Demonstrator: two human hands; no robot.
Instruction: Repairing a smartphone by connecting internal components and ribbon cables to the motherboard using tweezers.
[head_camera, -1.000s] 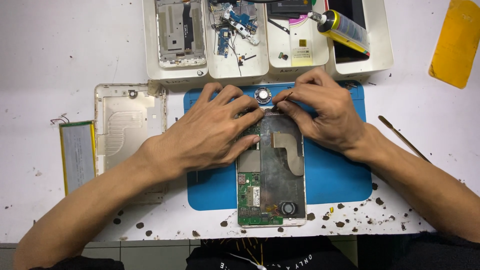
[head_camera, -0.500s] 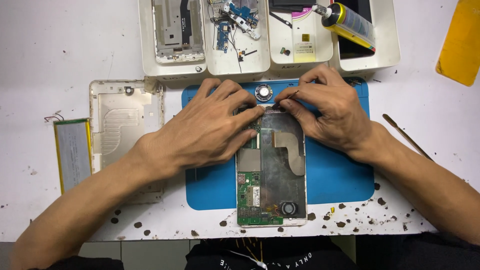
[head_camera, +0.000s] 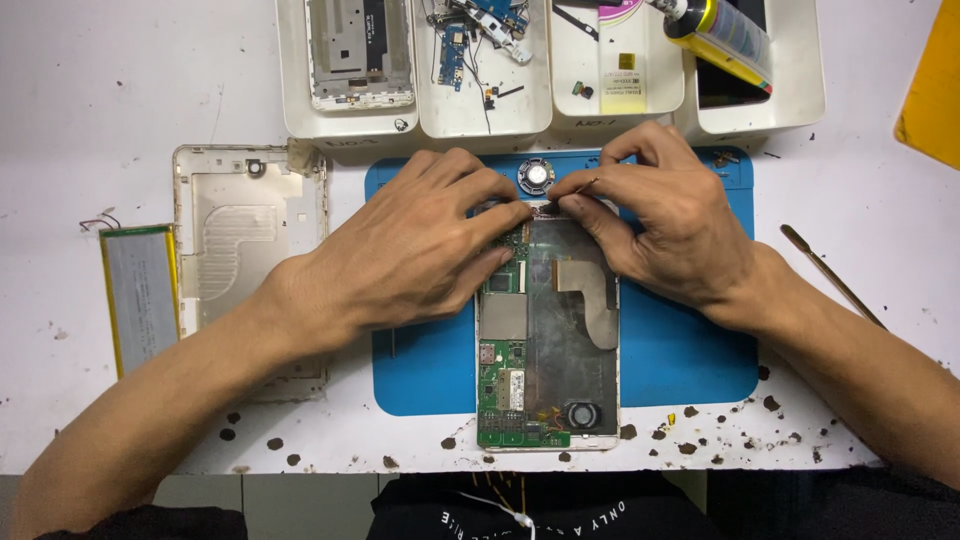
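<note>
- My left hand (head_camera: 425, 250) lies palm down over the upper left of the opened tablet with its back cover off (head_camera: 547, 340), fingers spread flat and pressing; it grips nothing that I can see.
- My right hand (head_camera: 672, 228) is curled at the tablet's top edge, thumb and forefinger pinched close on something small there; what it is I cannot tell, as the fingers hide it.
- The tablet rests lengthwise on the blue rubber work mat (head_camera: 680, 340), green circuit board (head_camera: 505, 385) down its left side, a tan flex ribbon (head_camera: 590, 295) across the grey shield.
- A small round silver speaker (head_camera: 537, 176) sits on the mat just above my fingertips.
- To do this well, I judge the left hand should hold the frame steady while the right works gently, lifting straight and not dragging across the ribbon.
- The cream plastic back cover (head_camera: 245, 230) and the flat silver battery with yellow edging (head_camera: 140, 295) lie well to the left.
- White parts trays (head_camera: 480, 115) line the far edge.
</note>
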